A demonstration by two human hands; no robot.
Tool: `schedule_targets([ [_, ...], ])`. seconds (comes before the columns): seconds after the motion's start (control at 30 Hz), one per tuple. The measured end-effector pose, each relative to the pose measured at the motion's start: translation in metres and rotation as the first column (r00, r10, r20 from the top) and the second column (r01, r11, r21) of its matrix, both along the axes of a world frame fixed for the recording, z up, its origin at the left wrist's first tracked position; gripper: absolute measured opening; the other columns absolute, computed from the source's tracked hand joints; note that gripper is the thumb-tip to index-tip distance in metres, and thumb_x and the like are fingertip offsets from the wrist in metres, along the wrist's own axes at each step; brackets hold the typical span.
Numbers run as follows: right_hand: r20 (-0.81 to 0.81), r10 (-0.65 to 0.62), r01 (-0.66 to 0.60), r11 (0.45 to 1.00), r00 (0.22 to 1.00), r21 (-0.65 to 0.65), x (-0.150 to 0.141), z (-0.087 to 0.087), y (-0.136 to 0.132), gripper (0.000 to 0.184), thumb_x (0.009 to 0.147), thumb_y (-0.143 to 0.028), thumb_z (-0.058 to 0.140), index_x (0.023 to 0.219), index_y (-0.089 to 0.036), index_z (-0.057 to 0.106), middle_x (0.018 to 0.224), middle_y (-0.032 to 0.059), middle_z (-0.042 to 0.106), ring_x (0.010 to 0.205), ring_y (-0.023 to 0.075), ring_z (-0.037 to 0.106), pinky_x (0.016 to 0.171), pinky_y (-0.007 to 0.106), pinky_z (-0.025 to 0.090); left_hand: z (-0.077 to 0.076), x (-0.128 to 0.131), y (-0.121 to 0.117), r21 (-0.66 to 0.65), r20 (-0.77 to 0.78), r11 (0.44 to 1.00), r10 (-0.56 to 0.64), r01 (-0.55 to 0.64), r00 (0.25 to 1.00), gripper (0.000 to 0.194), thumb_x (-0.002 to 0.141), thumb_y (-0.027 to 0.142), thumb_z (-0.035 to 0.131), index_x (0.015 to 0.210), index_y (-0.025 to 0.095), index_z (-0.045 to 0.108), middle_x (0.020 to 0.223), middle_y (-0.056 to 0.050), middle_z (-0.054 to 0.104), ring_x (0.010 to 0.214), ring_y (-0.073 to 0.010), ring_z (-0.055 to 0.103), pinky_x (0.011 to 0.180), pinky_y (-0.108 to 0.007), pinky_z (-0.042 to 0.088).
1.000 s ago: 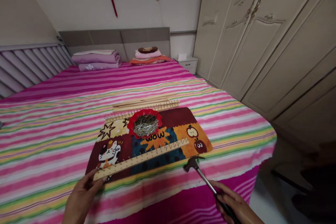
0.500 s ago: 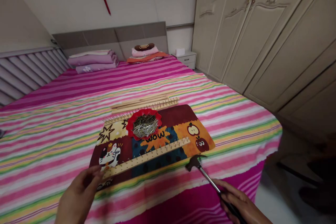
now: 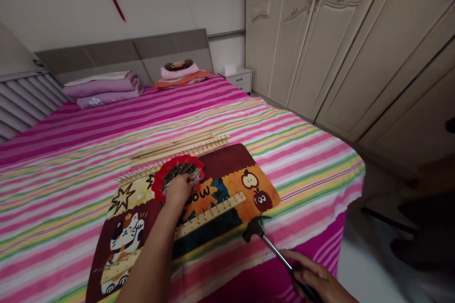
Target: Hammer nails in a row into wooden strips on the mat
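My left hand (image 3: pixel 180 188) reaches into a scalloped red bowl (image 3: pixel 157 181) heaped with metal nails (image 3: pixel 182 169). Its fingers are drawn together at the nails; what lies between them is hidden. At the lower right, my right hand (image 3: pixel 313 272) grips a claw hammer (image 3: pixel 273 247) by its dark handle, the head pointing away over the bed near the mat's edge. A wooden strip (image 3: pixel 216 210) studded with upright nails lies across the patterned mat (image 3: pixel 227 161). My left forearm covers the middle of that strip.
Behind the bowl lie another nail-studded strip (image 3: pixel 209 146) and several plain wooden strips (image 3: pixel 177 141). The striped bedspread (image 3: pixel 284 151) spreads beneath everything. Folded bedding (image 3: pixel 103 89) rests by the headboard (image 3: pixel 170 47). Tall wardrobes (image 3: pixel 284 33) and a small nightstand (image 3: pixel 240 79) stand on the right.
My left hand has moved from the near left end of the front strip up and right into the bowl. My right hand still holds the hammer. The view has turned slightly right.
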State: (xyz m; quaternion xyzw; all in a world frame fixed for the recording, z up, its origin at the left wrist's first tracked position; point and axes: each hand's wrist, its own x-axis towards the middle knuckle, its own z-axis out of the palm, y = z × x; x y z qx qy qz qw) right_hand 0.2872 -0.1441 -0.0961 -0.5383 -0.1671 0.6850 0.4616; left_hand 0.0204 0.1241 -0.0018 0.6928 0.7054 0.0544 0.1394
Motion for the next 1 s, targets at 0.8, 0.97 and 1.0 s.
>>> schedule_targets([
  [0.8,0.060,0.100,-0.094,0.990,0.993,-0.103,0.005,0.000,0.004,0.077,0.063,-0.038,0.057,0.134,-0.015,0.042,0.043,-0.0091,0.049,0.029,0.0042,0.029,0.031,0.014,0.014,0.020,-0.038,-0.039,-0.062,0.823,0.944,0.231,-0.323,0.518,0.020,0.054,0.030,0.065,0.064,0.016,0.056,0.054,0.002,0.060,0.049,-0.0105,0.057,0.052,-0.023,0.048],
  [0.97,0.118,0.139,-0.126,0.986,0.983,-0.111,0.004,0.016,0.003,0.070,0.067,-0.035,0.056,0.134,-0.019,0.042,0.051,-0.0073,0.054,0.030,0.0046,0.035,0.029,0.012,0.014,0.031,-0.051,-0.080,-0.109,0.886,0.937,0.242,-0.331,0.396,0.027,0.052,0.029,0.069,0.074,0.017,0.061,0.056,0.003,0.062,0.048,-0.0110,0.058,0.049,-0.022,0.051],
  [1.0,0.115,0.142,-0.130,0.986,0.983,-0.103,0.004,0.017,0.003,0.070,0.068,-0.035,0.056,0.134,-0.018,0.042,0.050,-0.0075,0.054,0.030,0.0043,0.034,0.029,0.012,0.014,0.031,-0.053,-0.091,-0.141,0.888,0.935,0.265,-0.326,0.376,0.029,0.052,0.031,0.071,0.076,0.016,0.063,0.057,0.003,0.063,0.048,-0.0105,0.058,0.049,-0.022,0.051],
])
